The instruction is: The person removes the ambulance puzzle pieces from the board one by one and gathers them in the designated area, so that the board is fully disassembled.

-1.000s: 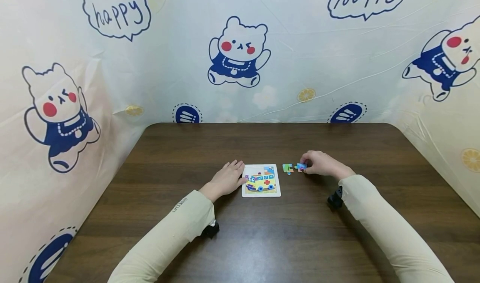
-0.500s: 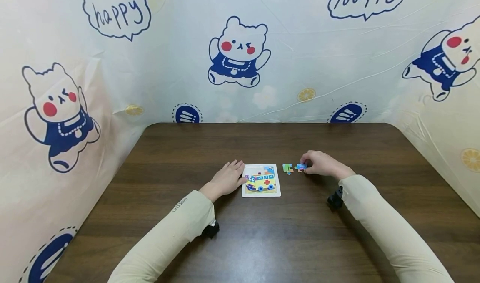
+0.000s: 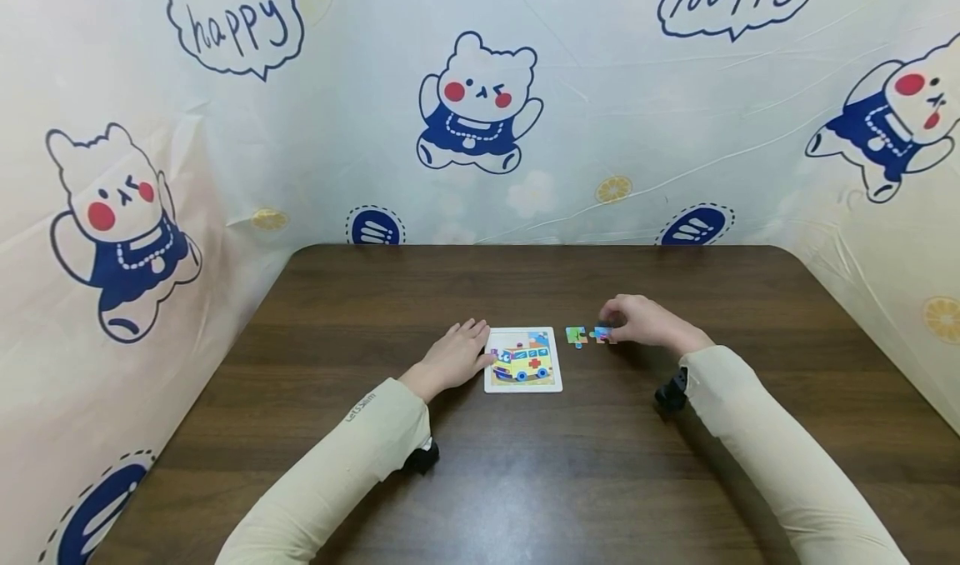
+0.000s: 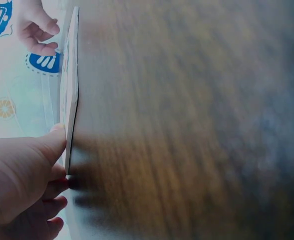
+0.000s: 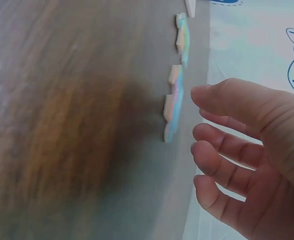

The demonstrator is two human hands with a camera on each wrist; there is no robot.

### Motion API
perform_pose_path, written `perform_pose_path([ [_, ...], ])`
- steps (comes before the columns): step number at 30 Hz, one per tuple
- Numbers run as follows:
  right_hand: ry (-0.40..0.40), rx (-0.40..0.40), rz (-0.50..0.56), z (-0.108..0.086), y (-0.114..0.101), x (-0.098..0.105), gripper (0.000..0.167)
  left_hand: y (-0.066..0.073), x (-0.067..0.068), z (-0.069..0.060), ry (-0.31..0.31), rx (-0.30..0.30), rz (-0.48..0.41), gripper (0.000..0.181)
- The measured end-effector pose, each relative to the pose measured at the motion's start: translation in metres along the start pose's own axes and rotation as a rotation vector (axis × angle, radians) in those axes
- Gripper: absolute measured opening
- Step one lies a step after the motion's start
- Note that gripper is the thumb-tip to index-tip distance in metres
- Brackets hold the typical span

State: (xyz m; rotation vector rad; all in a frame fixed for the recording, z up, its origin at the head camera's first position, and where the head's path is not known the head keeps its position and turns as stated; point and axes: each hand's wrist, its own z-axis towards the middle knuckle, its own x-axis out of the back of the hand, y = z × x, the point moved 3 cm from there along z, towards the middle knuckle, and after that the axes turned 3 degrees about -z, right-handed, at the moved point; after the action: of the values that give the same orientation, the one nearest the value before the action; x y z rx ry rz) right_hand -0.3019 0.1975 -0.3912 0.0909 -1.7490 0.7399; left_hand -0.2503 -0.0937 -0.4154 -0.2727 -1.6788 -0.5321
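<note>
A square puzzle tray (image 3: 523, 363) with a yellow ambulance picture lies mid-table; a white patch shows along its upper left. My left hand (image 3: 448, 358) rests at its left edge, fingers extended. In the left wrist view, the thumb (image 4: 57, 142) touches the tray's edge. To the right lie two loose jigsaw pieces: a green one (image 3: 575, 336) nearer the tray and a blue one (image 3: 602, 333) beyond it. My right hand (image 3: 651, 325) is beside the blue piece. The right wrist view shows its loosely bent fingers (image 5: 206, 150) just off that piece (image 5: 174, 107), holding nothing.
The pieces and tray lie on a dark brown wooden table (image 3: 495, 473). A cloth backdrop (image 3: 600, 115) printed with cartoon bears stands behind and at both sides. Black wrist cameras sit under both cuffs.
My right hand has lifted slightly and come away from the blue jigsaw piece, which stays on the table. The left hand and the tray look unmoved.
</note>
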Motion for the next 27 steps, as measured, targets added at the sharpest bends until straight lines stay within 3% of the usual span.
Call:
perform_pose_path([
  [13,0.019,-0.005,0.052,0.004,-0.014,0.006,0.031,0.0,0.001,-0.001,-0.002,0.008,-0.002,0.058],
  [27,0.069,0.099,0.071,0.012,-0.038,0.006,0.033,0.0,0.001,0.0,0.008,-0.005,-0.004,0.057],
])
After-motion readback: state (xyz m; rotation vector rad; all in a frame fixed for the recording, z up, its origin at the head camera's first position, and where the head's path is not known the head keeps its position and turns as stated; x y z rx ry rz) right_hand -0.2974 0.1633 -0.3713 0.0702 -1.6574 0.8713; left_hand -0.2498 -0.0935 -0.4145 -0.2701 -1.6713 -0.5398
